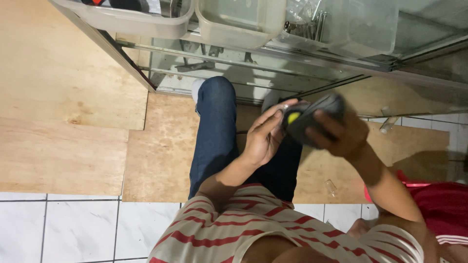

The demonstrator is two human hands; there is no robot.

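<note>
Centrally, right of frame centre, the right hand [343, 134] was clamped around a dark handheld device [314, 117] with a yellow button while the left hand's [263, 136] spread fingers pressed its end, apparently mid-inspection; any next move called for a steady hold.

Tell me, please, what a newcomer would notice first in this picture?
First, the dark grey tool with a yellow button, gripped by the right hand at centre while the left hand touches its end. Then the clear plastic tubs on the glass shelving along the top, and the plywood sheets on the floor at left.
</note>
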